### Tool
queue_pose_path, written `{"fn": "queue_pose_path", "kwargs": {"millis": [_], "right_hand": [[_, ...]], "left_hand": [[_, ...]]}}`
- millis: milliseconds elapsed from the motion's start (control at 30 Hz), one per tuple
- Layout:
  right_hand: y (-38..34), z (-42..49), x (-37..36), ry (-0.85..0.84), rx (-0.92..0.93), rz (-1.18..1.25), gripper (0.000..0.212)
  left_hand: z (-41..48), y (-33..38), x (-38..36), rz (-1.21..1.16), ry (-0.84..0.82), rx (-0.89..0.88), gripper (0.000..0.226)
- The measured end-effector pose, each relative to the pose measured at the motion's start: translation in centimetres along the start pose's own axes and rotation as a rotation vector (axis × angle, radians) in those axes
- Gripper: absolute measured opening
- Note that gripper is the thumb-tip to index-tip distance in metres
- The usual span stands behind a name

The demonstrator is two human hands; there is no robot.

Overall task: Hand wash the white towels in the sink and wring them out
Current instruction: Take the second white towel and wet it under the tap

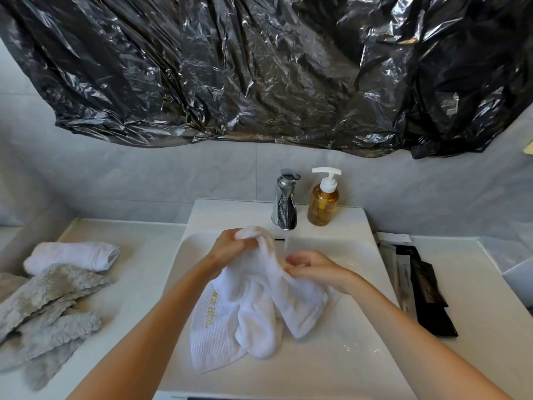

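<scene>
White towel (253,301) hangs over the sink (340,356), long axis running from the faucet (285,203) toward the person. Left hand (230,243) grips the bunched top end; right hand (311,265) pinches a fold just beside it, lower. Water looks to be running, hard to tell. Second white towel (72,255) waits rolled on the left surface (138,284).

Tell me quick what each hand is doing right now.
Left hand: closed, fingers gripping a bunched end of the white towel over the sink.
Right hand: closed, fingers pinching the same towel lower down.
</scene>
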State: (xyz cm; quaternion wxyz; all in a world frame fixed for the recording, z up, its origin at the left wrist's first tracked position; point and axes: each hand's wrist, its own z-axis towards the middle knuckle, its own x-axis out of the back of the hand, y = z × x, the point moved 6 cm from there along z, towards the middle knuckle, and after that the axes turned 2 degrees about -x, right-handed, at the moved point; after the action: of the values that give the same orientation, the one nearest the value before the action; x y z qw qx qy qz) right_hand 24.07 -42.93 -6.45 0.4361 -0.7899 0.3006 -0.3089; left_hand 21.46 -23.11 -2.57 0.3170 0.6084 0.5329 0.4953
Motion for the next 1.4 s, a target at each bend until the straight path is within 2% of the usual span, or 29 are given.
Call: {"fn": "queue_pose_path", "kwargs": {"millis": [67,200,300,367,467,633,700,767,900,1067,1133,1233,1300,1400], "right_hand": [[1.0,-0.4,0.4,0.012,-0.022,-0.027,0.008],[-0.1,-0.3,2.9,0.331,0.131,-0.012,0.015],[-2.1,-0.1,2.5,0.403,0.21,-0.029,0.026],[-3.0,0.4,2.1,0.441,0.21,0.016,0.033],[-3.4,1.2,1.5,0.437,0.179,0.086,0.031],[-2.2,1.6,1.7,0.486,0.103,0.5,0.018],[-1.8,1.5,2.2,0.526,0.11,0.64,0.015],[-1.3,1.1,2.8,0.549,0.124,0.675,0.015],[-0.4,-0.7,4.3,0.614,0.105,0.555,0.017],[-1.1,-2.3,5.1,0.63,0.235,0.414,0.015],[-1.3,-2.4,5.4,0.683,0.209,0.445,0.015],[-1.0,-2.5,6.6,0.768,0.09,0.617,0.014],[-0.1,-2.3,7.3,0.797,0.017,0.557,0.01],[1.3,-1.6,6.9,0.729,0.0,0.197,0.026]], "left_hand": [[0.2,0.2,0.1,-0.009,0.012,-0.015,0.037],[0.1,1.0,1.2,-0.168,0.124,-0.03,0.015],[0.2,2.1,2.8,-0.261,0.185,-0.109,0.017],[0.2,2.1,3.7,-0.285,0.24,-0.097,0.011],[0.3,0.6,4.0,-0.182,0.248,-0.036,0.017],[1.0,-2.3,2.1,0.007,0.176,0.005,0.025],[1.3,-2.3,0.8,-0.005,0.123,0.003,0.029],[1.6,-1.7,-0.3,-0.048,0.098,-0.027,0.033],[2.0,-0.7,-2.1,-0.075,0.09,-0.122,0.027],[2.4,0.3,-2.8,-0.2,0.227,-0.16,0.018],[2.6,0.5,-3.4,-0.273,0.199,-0.123,0.019],[2.5,0.7,-4.2,-0.361,0.109,-0.049,0.017],[2.3,0.4,-4.2,-0.272,0.031,-0.048,0.012],[2.2,-1.6,-3.1,0.142,-0.031,-0.139,0.039]]}}
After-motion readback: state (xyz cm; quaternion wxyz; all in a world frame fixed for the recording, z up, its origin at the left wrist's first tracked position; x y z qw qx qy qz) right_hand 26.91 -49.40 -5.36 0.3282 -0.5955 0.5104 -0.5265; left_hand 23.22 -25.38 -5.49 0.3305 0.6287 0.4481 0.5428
